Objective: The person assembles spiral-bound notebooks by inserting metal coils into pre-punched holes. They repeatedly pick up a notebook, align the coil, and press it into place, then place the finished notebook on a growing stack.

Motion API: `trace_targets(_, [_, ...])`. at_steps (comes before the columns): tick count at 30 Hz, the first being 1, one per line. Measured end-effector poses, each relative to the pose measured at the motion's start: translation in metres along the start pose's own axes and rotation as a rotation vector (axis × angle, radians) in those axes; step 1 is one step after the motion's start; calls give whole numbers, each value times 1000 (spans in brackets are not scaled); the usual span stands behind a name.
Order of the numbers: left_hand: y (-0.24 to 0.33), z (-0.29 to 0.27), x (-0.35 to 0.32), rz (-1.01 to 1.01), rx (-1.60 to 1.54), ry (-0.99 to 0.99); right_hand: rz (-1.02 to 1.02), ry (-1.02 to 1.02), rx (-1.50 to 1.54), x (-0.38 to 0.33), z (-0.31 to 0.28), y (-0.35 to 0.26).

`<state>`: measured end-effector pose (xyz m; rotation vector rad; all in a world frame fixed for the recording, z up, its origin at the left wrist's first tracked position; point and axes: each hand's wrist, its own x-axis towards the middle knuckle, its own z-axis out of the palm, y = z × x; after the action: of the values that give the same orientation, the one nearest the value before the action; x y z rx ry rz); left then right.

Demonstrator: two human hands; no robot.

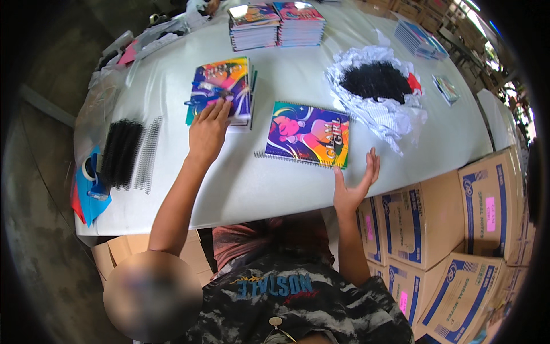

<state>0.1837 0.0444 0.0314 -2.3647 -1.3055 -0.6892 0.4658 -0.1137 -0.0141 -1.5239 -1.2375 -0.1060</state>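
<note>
A spiral notebook point(298, 135) with a colourful purple and orange cover lies turned sideways in front of me. The wire coil point(262, 155) along its near edge sticks out past the left corner. My right hand point(355, 189) is open beside its near right corner, thumb tip at the edge, fingers raised. My left hand point(210, 129) reaches over a small stack of notebooks point(235, 71), its fingers stretched out at a blue-handled hand tool point(200, 100) that looks like pliers. The fingertips seem to touch the tool; its far end is partly hidden and blurred.
Black coils point(121, 152) lie at the left, by a tape roll point(90, 169). Crumpled white wrapping point(378, 123) holds a heap of black coils point(375, 81) at the right. Notebook stacks point(255, 37) stand at the back. Cardboard boxes point(427, 223) are piled beside the table's right front edge.
</note>
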Motion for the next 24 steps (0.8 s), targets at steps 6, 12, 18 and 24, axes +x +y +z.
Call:
trace_targets(6, [-44,-65,48,-305,-736,-79,144,-232,660,31,39,-49])
trace_targets(12, [-19,-136,1,-322,-1109,1,305,-490,1196,79,58,-85])
trace_targets(18, [15,-38,-120,-760,-1543,-219,392,-808,950,-10,62,-51])
trace_targets(24, [-12,-31,-137,-363,-1092,-334,230,-886,893,-3,48,-64])
